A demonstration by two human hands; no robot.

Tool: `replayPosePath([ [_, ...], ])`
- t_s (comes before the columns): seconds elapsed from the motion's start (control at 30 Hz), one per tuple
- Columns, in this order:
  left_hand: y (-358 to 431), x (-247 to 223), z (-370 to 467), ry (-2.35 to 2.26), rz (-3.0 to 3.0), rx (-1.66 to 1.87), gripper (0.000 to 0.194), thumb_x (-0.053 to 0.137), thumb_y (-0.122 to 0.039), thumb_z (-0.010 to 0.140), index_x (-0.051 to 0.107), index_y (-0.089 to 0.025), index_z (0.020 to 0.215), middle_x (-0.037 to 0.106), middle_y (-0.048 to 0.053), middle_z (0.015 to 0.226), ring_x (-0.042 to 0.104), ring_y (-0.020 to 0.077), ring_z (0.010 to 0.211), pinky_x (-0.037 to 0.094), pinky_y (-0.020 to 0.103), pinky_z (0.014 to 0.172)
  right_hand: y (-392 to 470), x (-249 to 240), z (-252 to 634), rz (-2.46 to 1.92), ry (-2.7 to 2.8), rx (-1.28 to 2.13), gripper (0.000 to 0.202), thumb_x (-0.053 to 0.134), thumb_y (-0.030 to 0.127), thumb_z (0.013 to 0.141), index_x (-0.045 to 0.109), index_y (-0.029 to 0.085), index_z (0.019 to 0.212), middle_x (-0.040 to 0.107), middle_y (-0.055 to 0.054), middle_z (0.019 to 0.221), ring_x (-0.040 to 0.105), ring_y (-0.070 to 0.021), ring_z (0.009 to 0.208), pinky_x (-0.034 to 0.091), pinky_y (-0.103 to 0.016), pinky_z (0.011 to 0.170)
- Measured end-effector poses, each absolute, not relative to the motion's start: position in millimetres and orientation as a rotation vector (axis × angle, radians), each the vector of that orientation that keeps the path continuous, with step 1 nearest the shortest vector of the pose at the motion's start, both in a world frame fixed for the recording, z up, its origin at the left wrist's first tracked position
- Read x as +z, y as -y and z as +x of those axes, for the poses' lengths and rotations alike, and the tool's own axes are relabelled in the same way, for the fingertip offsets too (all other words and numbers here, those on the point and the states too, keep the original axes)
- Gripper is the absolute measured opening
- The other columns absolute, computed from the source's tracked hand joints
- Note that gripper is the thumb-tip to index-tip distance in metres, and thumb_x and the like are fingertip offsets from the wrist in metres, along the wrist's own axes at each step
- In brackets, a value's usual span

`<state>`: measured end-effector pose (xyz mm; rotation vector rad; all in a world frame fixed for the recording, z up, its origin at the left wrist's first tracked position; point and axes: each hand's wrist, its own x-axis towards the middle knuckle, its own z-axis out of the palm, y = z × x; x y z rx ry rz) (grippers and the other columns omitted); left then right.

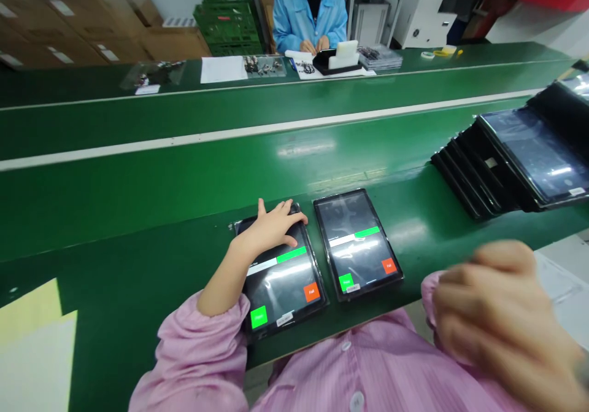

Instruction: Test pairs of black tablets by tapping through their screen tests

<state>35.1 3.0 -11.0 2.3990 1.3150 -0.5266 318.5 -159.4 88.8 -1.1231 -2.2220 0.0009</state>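
Note:
My left hand (276, 225) lies over the upper part of a black tablet (280, 277), its fingers spread and reaching the top and right edges. On that tablet's screen are a green button, a red "Fail" button and a white and green bar. Just to the right, a second tablet (356, 243) shows the same layout and lies apart from both hands. My right hand (501, 307) is raised close to the camera at the right, blurred, with its fingers curled in. Whether anything is inside it is hidden.
A stack of tablets in black covers (492, 166) stands at right. Yellow and white papers (37, 338) lie at left; a white sheet (564, 277) is at the right edge. Across the green bench, a person in blue (289, 16) sits behind papers and a tablet stand (343, 56).

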Motion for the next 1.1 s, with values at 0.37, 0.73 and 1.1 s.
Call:
replayPosePath([
  [0.37, -2, -19, 32, -1.3, 2.393, -0.414, 0.052, 0.078, -0.03, 0.083, 0.058, -0.029, 0.131, 0.026, 0.021, 0.162, 0.017, 0.0389, 0.152, 0.005, 0.08, 0.11, 104, -19, 306, -0.788, 2.516, 0.106, 0.035, 0.042, 0.039, 0.106, 0.075, 0.026, 0.105, 0.066, -0.007, 0.1, 0.057, -0.0223, 0.089, 0.036, -0.043, 0.088],
  [0.73, 54, -5, -18, -1.217, 2.442, -0.367, 0.149, 0.095, -0.037, 0.055, -0.013, -0.031, 0.157, -0.031, 0.023, 0.157, -0.028, 0.0451, 0.142, -0.001, 0.075, 0.112, 59, -55, 344, -1.078, 2.06, 0.299, 0.036, 0.045, 0.039, 0.1, 0.08, 0.03, 0.097, 0.063, -0.009, 0.11, 0.059, -0.0281, 0.103, 0.043, -0.05, 0.095],
  [1.1, 58, -5, -31, -1.267, 2.434, -0.336, 0.14, 0.086, -0.059, 0.063, -0.011, -0.026, 0.159, -0.025, 0.026, 0.158, -0.022, 0.0465, 0.145, -0.003, 0.077, 0.11, -12, -108, 348, -1.483, 1.142, 0.874, 0.049, 0.071, 0.061, 0.064, 0.069, 0.019, 0.091, 0.069, -0.008, 0.085, 0.063, -0.0245, 0.076, 0.052, -0.036, 0.067],
])
